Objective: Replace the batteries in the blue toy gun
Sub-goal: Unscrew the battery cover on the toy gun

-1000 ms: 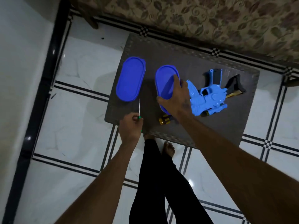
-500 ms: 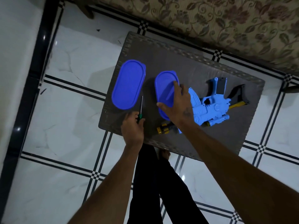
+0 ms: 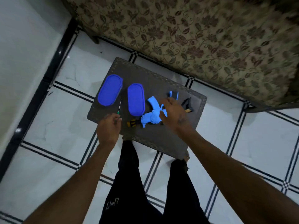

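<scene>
the blue toy gun (image 3: pixel 151 117) lies at frame centre on the tabletop (image 3: pixel 191 126), partly covered by the right hand (image 3: pixel 174 113), fingers spread. a screwdriver (image 3: pixel 119 107) is pinched by the left hand (image 3: pixel 108 128) fingers, beside two blue lids (image 3: pixel 110 89).
</scene>
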